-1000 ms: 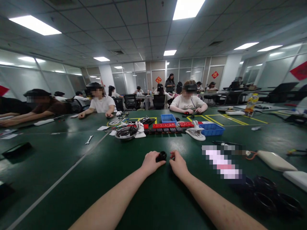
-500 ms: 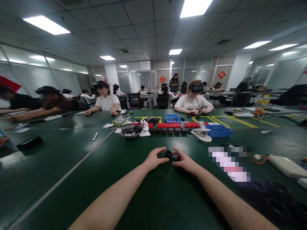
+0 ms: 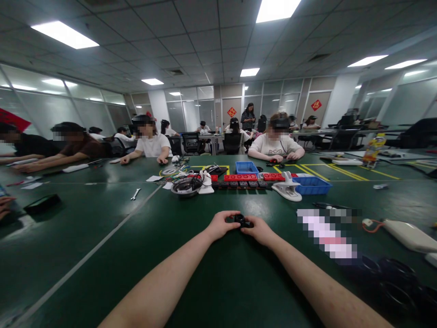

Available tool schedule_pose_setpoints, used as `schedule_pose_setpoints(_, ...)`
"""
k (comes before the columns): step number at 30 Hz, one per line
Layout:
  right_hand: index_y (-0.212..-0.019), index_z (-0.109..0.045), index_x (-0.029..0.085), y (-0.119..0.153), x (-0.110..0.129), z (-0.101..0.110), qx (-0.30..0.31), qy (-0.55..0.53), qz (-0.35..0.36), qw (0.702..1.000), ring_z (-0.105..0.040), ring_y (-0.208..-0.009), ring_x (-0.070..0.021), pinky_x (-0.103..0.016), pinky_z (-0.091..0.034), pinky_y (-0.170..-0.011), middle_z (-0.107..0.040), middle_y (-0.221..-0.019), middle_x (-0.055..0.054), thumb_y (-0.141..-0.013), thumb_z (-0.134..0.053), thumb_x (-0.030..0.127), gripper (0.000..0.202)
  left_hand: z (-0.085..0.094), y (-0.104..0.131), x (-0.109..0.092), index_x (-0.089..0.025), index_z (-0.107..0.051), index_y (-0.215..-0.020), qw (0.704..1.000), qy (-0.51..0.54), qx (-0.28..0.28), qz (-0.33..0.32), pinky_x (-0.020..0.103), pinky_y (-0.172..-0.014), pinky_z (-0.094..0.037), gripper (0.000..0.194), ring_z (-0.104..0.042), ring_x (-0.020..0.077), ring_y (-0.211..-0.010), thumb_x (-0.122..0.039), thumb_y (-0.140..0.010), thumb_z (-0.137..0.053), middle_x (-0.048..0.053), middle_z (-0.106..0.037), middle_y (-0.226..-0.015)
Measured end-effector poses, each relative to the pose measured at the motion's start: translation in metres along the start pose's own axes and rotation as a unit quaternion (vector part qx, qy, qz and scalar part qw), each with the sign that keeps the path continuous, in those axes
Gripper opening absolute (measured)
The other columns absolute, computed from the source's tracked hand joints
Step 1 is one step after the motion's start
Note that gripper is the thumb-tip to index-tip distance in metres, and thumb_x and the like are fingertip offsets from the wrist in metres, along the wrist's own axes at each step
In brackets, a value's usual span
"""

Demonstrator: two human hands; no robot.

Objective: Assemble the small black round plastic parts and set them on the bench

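Observation:
A small round black object (image 3: 240, 220) is between my two hands, low over the green table (image 3: 164, 282). My left hand (image 3: 222, 226) has its thumb and fingers closed on the object's left side. From the right, my right hand (image 3: 258, 229) pinches a dark part that touches or adjoins the round object. Whether this is one piece or two cannot be made out. The fingertips of both hands nearly meet.
Ahead are red socket strips (image 3: 240, 177), blue trays (image 3: 312, 186), a white clamp (image 3: 287, 187) and coiled cables (image 3: 186, 186). A wrench (image 3: 135, 194) lies left; black rings (image 3: 396, 291) and a white case (image 3: 409, 234) lie right. Several people sit beyond.
My right hand has moved left and closed on the dark part beside the black object. My left hand's fingers have closed in on the object too.

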State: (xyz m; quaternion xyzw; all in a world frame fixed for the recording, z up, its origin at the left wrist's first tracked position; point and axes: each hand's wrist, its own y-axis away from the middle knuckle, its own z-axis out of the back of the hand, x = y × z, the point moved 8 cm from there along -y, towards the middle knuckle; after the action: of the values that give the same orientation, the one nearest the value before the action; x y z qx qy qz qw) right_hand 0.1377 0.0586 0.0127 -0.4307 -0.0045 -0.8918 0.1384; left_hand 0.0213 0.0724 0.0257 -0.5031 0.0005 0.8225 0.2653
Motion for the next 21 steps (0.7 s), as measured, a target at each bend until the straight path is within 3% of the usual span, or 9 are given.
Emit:
schedule_pose_setpoints(11,-0.082,-0.06,0.016,0.0,-0.005,0.004,-0.037,0.036,-0.018,0.999,-0.055,-0.069,-0.0156,-0.024,-0.038,-0.06,-0.062,-0.075,-0.002,-0.059,-0.061,0.025,0.025,0.0,0.002,-0.003,-0.018,-0.057,-0.099,0.999,-0.002,-0.029,0.012,0.026,-0.071,-0.04,0.041,-0.052,0.0151,-0.078,-0.027,-0.06,-0.065,0.004,-0.06,-0.092)
schedule_pose_setpoints(17,-0.073,-0.055,0.017,0.003,-0.004,0.007,-0.088,0.104,-0.037,0.99,-0.054,-0.066,-0.0148,-0.021,-0.035,-0.054,-0.06,-0.071,0.0,-0.058,-0.062,0.032,0.022,0.002,0.006,-0.003,-0.019,-0.06,-0.087,0.992,-0.048,-0.113,0.032,0.023,-0.06,-0.038,0.036,-0.05,0.0131,-0.068,-0.029,-0.054,-0.068,0.001,-0.061,-0.083)
schedule_pose_setpoints(21,-0.072,-0.053,0.018,0.009,0.003,0.006,-0.125,0.199,-0.072,0.969,-0.054,-0.065,-0.0161,-0.022,-0.032,-0.051,-0.059,-0.073,-0.003,-0.062,-0.057,0.04,0.025,0.002,0.007,0.001,-0.016,-0.059,-0.083,0.984,-0.046,-0.163,0.058,0.023,-0.059,-0.038,0.035,-0.05,0.0125,-0.066,-0.028,-0.051,-0.07,0.002,-0.061,-0.078)
